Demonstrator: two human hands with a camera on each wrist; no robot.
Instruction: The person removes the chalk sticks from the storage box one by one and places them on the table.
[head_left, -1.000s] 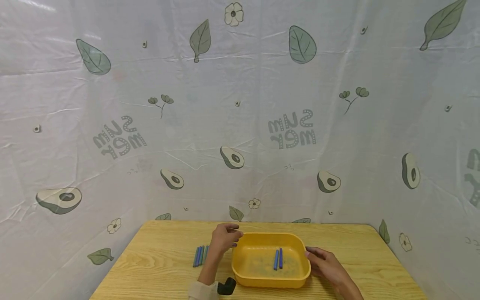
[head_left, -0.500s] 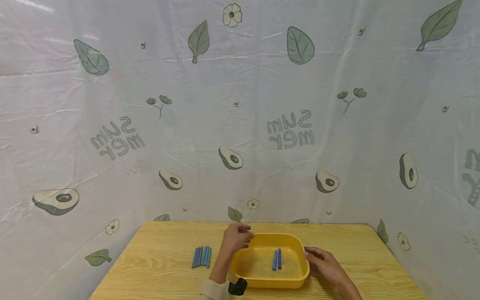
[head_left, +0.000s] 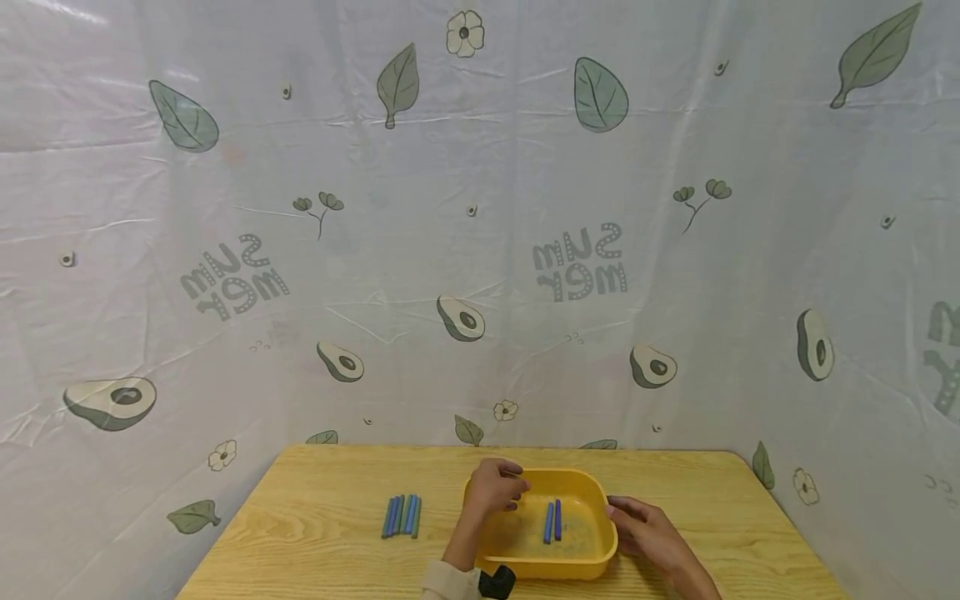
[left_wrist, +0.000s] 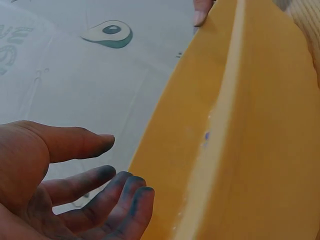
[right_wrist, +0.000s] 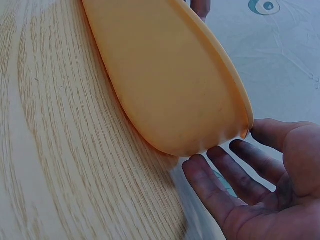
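A yellow plastic tray (head_left: 540,569) stands on the table with two blue chalk sticks (head_left: 557,520) lying side by side in it. Blue-green dust marks the tray's floor. My left hand (head_left: 491,487) is over the tray's left part, fingers loosely bent and nothing between them; the left wrist view shows its fingertips (left_wrist: 142,197) stained blue. At the tray's right end my right hand (head_left: 648,529) holds the rim, thumb at the edge and fingers against the outer wall, as the right wrist view shows.
Several blue and green chalk sticks (head_left: 401,517) lie in a row left of the tray. The wooden table (head_left: 315,542) ends at a printed plastic curtain (head_left: 405,367) on the back and sides.
My left hand has moved right, from the tray's left rim to over its inside, uncovering the row of chalk on the table. My right hand stays at the tray's right end.
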